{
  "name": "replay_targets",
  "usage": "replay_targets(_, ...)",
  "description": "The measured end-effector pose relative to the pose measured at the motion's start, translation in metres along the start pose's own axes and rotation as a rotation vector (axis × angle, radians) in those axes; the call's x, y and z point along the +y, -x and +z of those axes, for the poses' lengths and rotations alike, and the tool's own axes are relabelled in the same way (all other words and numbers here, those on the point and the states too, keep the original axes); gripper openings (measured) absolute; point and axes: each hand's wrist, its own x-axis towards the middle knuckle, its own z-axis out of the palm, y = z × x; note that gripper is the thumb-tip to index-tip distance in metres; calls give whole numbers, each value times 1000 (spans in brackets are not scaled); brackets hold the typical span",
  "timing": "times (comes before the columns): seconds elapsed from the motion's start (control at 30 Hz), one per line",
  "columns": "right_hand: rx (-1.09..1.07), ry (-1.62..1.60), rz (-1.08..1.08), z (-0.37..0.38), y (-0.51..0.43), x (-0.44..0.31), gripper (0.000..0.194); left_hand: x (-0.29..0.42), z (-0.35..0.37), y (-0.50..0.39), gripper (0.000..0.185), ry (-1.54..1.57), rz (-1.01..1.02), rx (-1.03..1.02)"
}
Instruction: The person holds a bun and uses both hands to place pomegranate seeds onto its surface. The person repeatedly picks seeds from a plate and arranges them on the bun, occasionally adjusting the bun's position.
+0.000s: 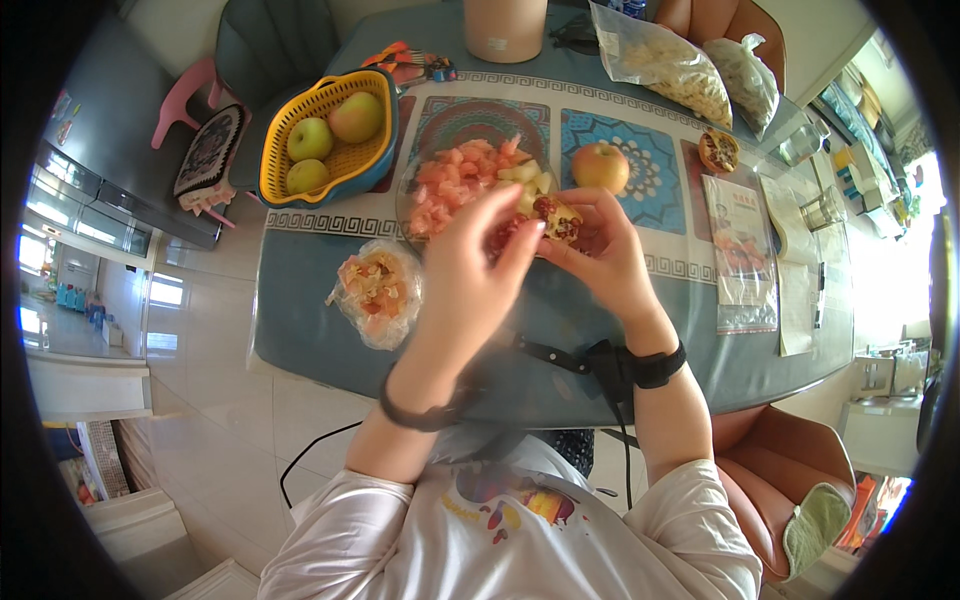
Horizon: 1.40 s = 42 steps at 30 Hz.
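My right hand (604, 247) grips a broken piece of pomegranate (561, 223), its red seeds and pale membrane facing left. My left hand (476, 259), slightly blurred, is beside the piece, with its thumb near the seeds and apart from the curved fingers. Both hands are over the near right side of a clear bowl (405, 196). Pink pulp chunks (457, 180) fill the bowl's left side, and pale yellow fruit cubes (527, 177) lie at its right. Red pomegranate seeds (504, 231) show in the gap of my left hand.
Left of the bowl are a plastic bag of peelings (377, 291) and a yellow-and-blue basket (328, 139) of fruit. An apple (600, 166) and a cut pomegranate (718, 151) sit right. A black-handled knife (553, 355) lies near the front edge. A bin-like container (505, 30) stands behind.
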Motion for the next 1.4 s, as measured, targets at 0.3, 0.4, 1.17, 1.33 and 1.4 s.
replay_targets(0.3, 73, 179, -83, 3, -3, 9, 49, -13, 29, -8, 33, 146, -105, 76)
replay_targets(0.4, 109, 233, -55, 4, -1, 7, 45, -12, 32, -3, 30, 30, -88, 120)
replay_targets(1.17, 160, 499, -168, 6, 1, 7, 38, -19, 36, 0, 23, 202, -168, 122)
replay_targets(1.33, 159, 514, -169, 6, 1, 5, 38, -16, 36, 1, 18, 154, -141, 149)
replay_targets(1.4, 165, 510, -147, 6, 2, 4, 38, -16, 35, 1, 18, 110, -139, 141)
